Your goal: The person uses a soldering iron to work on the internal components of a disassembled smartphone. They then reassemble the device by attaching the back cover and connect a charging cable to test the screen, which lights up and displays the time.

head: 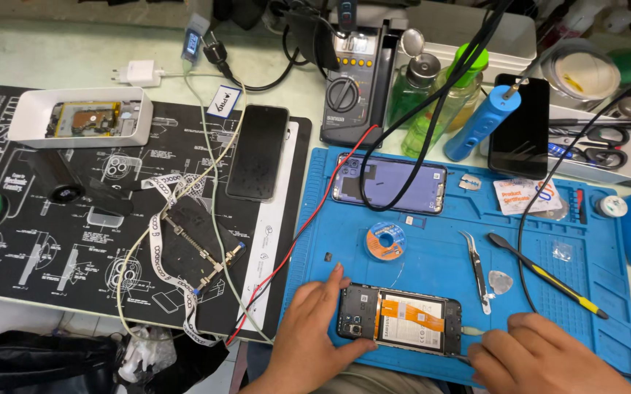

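While opened phone (403, 321) lies on blue mat (439, 255) — left hand (312, 328) flat, steadying it; right hand (531, 354) curled, contents unclear.

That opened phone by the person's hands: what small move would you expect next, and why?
Probably a slight nudge of the thin tool tip further along the right end of the opened phone. The left hand lies flat against the phone's left end, bracing it on the blue mat, while the right hand holds the tip at that edge.
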